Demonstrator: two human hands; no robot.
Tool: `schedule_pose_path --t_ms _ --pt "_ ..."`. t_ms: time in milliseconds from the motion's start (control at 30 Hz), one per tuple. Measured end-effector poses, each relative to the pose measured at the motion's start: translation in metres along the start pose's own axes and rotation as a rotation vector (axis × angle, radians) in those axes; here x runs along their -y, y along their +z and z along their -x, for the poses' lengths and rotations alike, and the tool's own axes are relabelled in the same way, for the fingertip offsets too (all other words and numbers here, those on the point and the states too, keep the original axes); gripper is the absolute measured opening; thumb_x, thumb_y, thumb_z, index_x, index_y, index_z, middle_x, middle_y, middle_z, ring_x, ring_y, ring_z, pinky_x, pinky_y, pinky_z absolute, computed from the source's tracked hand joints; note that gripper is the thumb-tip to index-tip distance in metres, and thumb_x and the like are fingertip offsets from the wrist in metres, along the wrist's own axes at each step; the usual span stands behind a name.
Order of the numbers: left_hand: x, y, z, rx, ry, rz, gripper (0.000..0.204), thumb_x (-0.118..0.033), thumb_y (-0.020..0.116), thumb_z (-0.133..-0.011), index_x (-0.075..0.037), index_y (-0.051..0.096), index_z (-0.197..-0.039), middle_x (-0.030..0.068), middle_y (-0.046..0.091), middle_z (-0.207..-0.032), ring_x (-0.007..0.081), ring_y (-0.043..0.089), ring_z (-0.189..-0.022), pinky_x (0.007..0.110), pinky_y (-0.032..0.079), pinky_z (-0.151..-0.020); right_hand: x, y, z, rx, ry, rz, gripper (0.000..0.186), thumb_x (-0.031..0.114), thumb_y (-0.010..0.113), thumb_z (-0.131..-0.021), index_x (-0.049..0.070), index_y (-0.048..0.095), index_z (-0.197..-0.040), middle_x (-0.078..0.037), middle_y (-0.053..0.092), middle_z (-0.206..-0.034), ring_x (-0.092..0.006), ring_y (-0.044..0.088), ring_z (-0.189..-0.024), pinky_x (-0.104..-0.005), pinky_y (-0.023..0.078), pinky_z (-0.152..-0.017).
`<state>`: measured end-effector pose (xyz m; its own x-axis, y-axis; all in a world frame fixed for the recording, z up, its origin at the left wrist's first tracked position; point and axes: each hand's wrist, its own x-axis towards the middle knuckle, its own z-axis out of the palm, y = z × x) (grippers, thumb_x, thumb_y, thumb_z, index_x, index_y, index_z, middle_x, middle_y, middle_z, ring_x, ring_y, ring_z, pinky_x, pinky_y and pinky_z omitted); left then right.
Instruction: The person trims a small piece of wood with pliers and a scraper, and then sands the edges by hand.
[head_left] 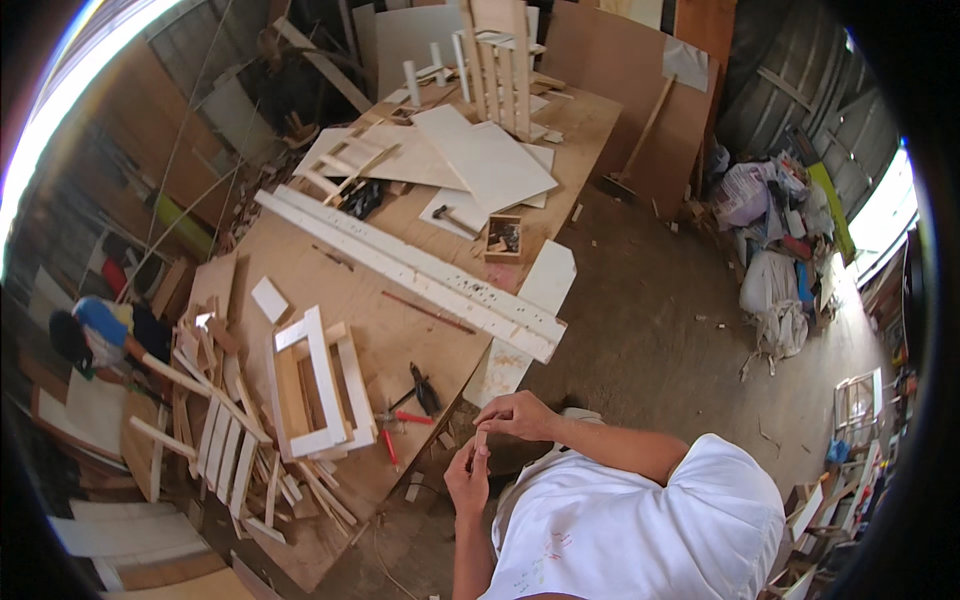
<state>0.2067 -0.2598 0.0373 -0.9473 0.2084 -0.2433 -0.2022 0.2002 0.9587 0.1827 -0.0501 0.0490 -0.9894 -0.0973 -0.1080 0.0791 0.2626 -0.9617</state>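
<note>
In front of my white shirt, at the table's near edge, a small light-brown wood piece (481, 438) is held up between my two hands. My left hand (467, 482) grips it from below with thumb and fingers closed. Over its upper end bend the fingers of my right hand (521, 415), pinched together; they partly hide it. Nearest on the plywood tabletop (420, 345) lie dark pliers (424, 390) and a red-handled tool (408, 416). A rectangular frame of white and bare wood (313, 380) lies to their left.
Long white perforated boards (420, 272) cross the table. Beyond them are a small box of hardware (503, 237), a hammer (455, 218) and white panels (487, 165). Wood strips (225, 440) pile at left, near another person (100, 325). Filled bags (770, 290) lie on the floor at right.
</note>
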Motion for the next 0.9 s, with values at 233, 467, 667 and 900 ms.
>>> schedule_pose_path --t_ms 233,467,667,900 --pt "-0.037 0.135 -0.056 0.12 0.132 -0.215 0.033 -0.026 0.067 -0.104 0.0 0.074 -0.123 0.0011 0.069 -0.081 0.0062 0.057 -0.063 0.025 0.048 -0.058 -0.044 -0.141 0.027 -0.146 -0.008 0.035 0.028 0.03 0.08 -0.093 0.007 0.081 -0.109 -0.009 0.08 -0.103 -0.0144 0.076 -0.094 -0.0288 0.058 -0.083" --pt "-0.075 0.34 -0.126 0.225 0.116 -0.108 0.033 -0.027 0.068 -0.104 -0.004 0.074 -0.127 0.0023 0.069 -0.078 0.0074 0.06 -0.064 0.027 0.049 -0.057 -0.085 -0.332 0.052 -0.372 -0.043 -0.003 0.029 0.031 0.077 -0.093 0.007 0.08 -0.109 -0.012 0.079 -0.105 -0.0229 0.078 -0.094 -0.0324 0.059 -0.084" --pt "-0.123 0.453 -0.187 0.458 0.335 -0.298 0.035 -0.03 0.072 -0.1 -0.006 0.074 -0.125 0.0103 0.069 -0.08 0.0108 0.062 -0.066 0.03 0.049 -0.06 -0.103 -0.447 0.08 -0.646 0.024 -0.071 0.024 0.019 0.08 -0.093 0.0 0.079 -0.107 -0.01 0.081 -0.098 -0.0128 0.076 -0.09 -0.0259 0.059 -0.078" --pt "-0.161 0.606 -0.284 0.717 0.291 -0.342 0.037 -0.033 0.074 -0.098 -0.008 0.074 -0.124 0.01 0.063 -0.073 0.0186 0.053 -0.061 0.034 0.048 -0.061 -0.172 -0.57 0.058 -0.94 0.238 -0.137 0.019 0.014 0.079 -0.093 -0.001 0.079 -0.105 -0.009 0.08 -0.094 -0.0108 0.074 -0.081 -0.025 0.058 -0.073"
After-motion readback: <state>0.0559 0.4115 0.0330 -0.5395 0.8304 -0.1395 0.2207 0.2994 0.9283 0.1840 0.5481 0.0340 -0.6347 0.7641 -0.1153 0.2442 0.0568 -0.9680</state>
